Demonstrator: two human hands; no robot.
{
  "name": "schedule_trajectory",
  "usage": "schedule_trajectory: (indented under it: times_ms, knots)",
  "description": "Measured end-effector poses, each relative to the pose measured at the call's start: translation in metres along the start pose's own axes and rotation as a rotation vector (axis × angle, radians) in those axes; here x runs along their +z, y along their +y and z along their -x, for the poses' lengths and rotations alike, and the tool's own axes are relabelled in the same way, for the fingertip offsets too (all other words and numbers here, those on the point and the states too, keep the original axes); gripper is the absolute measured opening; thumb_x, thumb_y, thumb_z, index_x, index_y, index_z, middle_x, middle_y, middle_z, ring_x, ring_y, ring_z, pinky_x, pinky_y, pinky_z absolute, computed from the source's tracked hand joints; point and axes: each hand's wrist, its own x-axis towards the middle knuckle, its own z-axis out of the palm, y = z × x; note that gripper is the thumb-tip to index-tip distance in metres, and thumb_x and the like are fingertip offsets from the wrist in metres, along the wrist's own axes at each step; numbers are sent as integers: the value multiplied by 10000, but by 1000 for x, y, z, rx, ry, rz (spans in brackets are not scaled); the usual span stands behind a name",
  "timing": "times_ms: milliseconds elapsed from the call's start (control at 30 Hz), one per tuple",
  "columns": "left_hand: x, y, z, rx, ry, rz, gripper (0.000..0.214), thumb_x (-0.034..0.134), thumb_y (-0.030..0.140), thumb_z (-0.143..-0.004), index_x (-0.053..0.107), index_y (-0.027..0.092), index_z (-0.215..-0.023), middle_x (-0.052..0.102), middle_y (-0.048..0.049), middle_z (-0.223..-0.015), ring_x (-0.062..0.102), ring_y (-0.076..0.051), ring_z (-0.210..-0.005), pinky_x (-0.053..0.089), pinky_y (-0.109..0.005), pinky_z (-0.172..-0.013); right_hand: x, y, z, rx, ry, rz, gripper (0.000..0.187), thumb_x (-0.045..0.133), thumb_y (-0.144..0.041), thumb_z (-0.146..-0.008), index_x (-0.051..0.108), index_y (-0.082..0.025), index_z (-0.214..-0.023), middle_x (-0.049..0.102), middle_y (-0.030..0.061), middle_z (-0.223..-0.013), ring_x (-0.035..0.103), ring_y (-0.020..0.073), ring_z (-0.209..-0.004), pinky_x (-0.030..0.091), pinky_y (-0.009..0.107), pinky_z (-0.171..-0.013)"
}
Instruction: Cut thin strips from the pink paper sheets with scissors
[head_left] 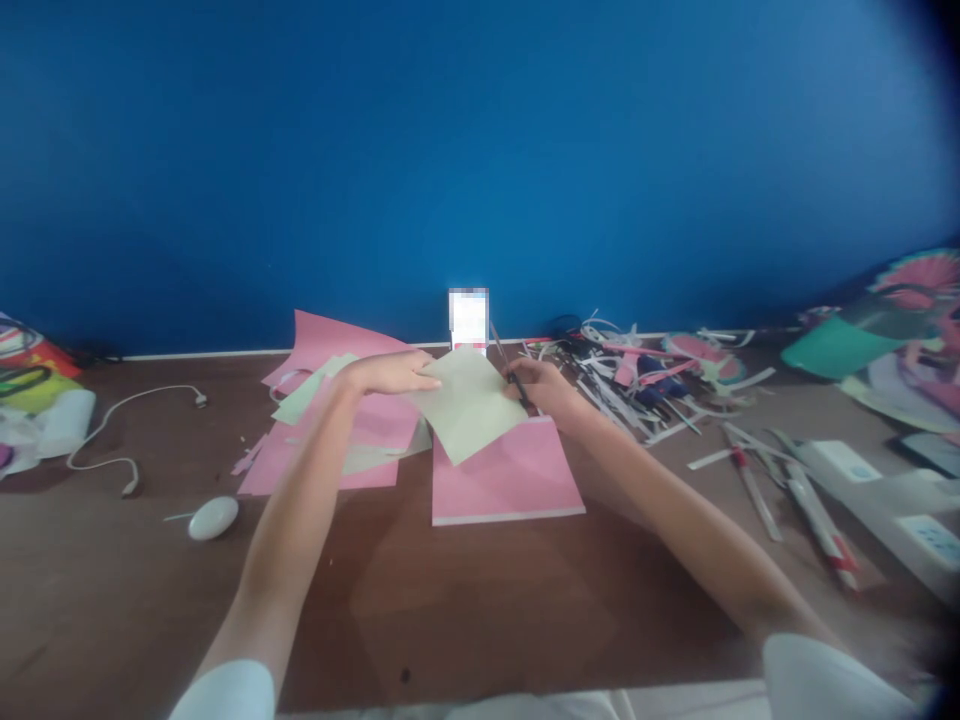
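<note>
Two hands over the table: left hand pinches the pale green sheet at its left edge. Right hand fingers are curled around scissors at the sheet's right edge, above the pink paper stack.

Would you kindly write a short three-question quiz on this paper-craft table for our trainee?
1. True or false: the white oval object lies to the right of the pink paper stack.
2. Multiple choice: the left hand holds A) the white oval object, B) a pale green paper sheet, C) the pink paper stack.
3. Fill in: the right hand has its grip on ___.

Key: 1 false, as it lies to the left; 2 B; 3 dark-handled scissors.
</note>
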Motion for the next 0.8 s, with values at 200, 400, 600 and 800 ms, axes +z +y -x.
schedule_trajectory:
  times_ms: [200,400,600,800]
  knots:
    - [2,-8,-6,-21,-127,54,229,698,357,-734,709,202,-902,723,-62,-890,647,-185,-678,450,-230,-567,-1,0,2,-124,-142,185,325,717,-250,-573,644,-196,-884,602,-7,-663,510,120,-548,363,219,-434]
    - [3,-6,-10,4,-74,116,228,681,375,-758,718,214,-914,720,-65,-917,650,-184,-712,478,-232,-571,-9,-4,-1,-227,-134,313,315,695,-261,-614,640,-175,-913,590,-9,-670,526,129,-596,379,221,-474]
    - [-7,-11,-3,-19,106,138,208,716,348,-735,714,169,-840,709,-75,-825,621,-164,-634,415,-209,-498,-27,-15,-3,-330,-222,449,356,689,-275,-669,662,-176,-1010,664,47,-877,591,184,-779,463,303,-692]
    - [-19,-15,6,-86,290,105,192,752,327,-694,683,171,-781,684,-57,-738,594,-162,-575,367,-216,-456,-38,-22,-2,-376,-216,710,250,652,-276,-706,673,-203,-944,628,15,-757,527,154,-669,397,275,-610]
